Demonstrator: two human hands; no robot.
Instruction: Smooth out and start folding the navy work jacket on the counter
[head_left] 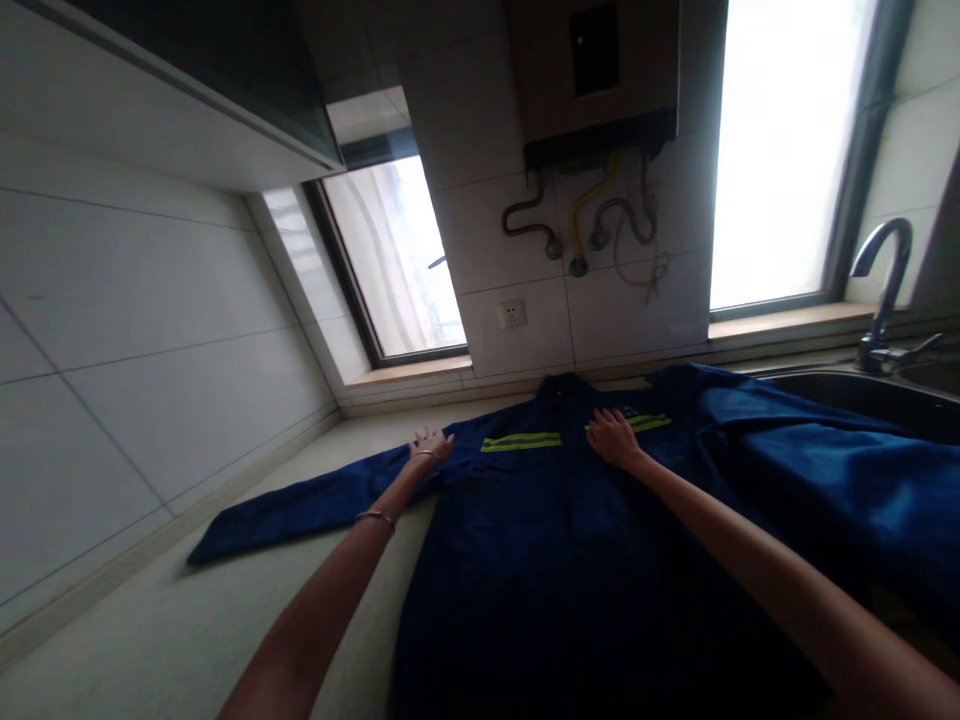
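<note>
A dark blue work jacket [517, 540] with yellow-green striped bands across its chest lies spread over the counter, collar toward the wall. One sleeve stretches out flat to the left. On that sleeve, near the shoulder, rests my left hand [431, 444], fingers spread and a bracelet at the wrist. My right hand [613, 437] lies flat on the chest beside the right-hand band, its fingers extended. To the right, more blue cloth [847, 470] is bunched up by the sink; whether it is all the same garment I cannot tell.
A sink [810, 385] with a curved chrome faucet [892, 275] is at the right. The pale countertop [292, 610] meets tiled walls. Above hangs a water heater [600, 80] with pipes below it, between two windows. A cabinet [187, 110] overhangs the upper left.
</note>
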